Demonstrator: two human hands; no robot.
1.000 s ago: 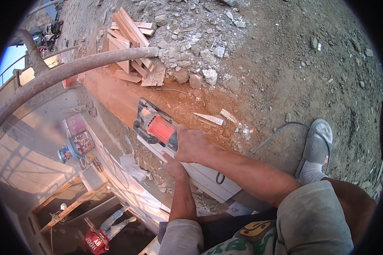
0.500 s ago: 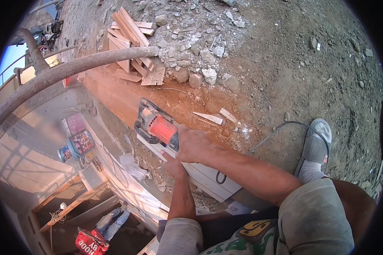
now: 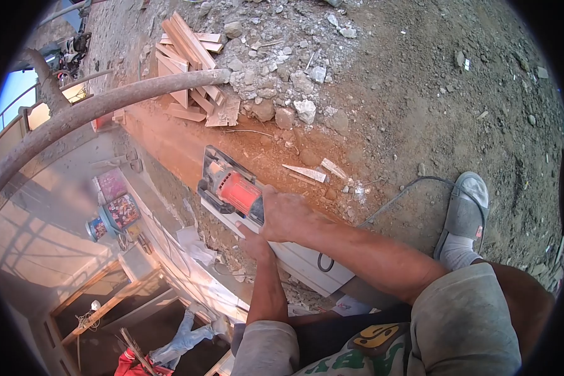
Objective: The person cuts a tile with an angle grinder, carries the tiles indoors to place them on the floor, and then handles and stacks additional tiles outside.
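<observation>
A: Right hand point(image 3: 286, 213) first: it's wrapped tight around the rear grip of the red power saw point(image 3: 232, 187), fingers curled closed over the handle.

B: And the left hand point(image 3: 255, 243)?

A: Tucked just under the right one, pressed down on the white board point(image 3: 307, 263). I see the thumb lying along the board's edge; the fingers are hidden, so I cannot tell whether they're spread or together.

B: Where does the saw sit?

A: On the far end of that white board, its base plate flat, right at the lip of the reddish ledge point(image 3: 169, 141). A dark cord point(image 3: 395, 200) runs from behind the forearm across the dirt ground point(image 3: 457, 94).

B: What's around it?

A: Just past the saw, pale wood slivers point(image 3: 307, 172) lie on the red dust. Further out, a heap of grey rubble point(image 3: 282, 81), then a stack of cut wood offcuts point(image 3: 191, 56) beside it. A thick curved pipe point(image 3: 100, 106) arcs across in front of that stack.

B: And close to the person?

A: A foot in a grey slipper point(image 3: 467, 210) planted on the dirt, well to the right of the saw. Beyond the ledge, far below, another person in a red shirt point(image 3: 131, 365).
</observation>
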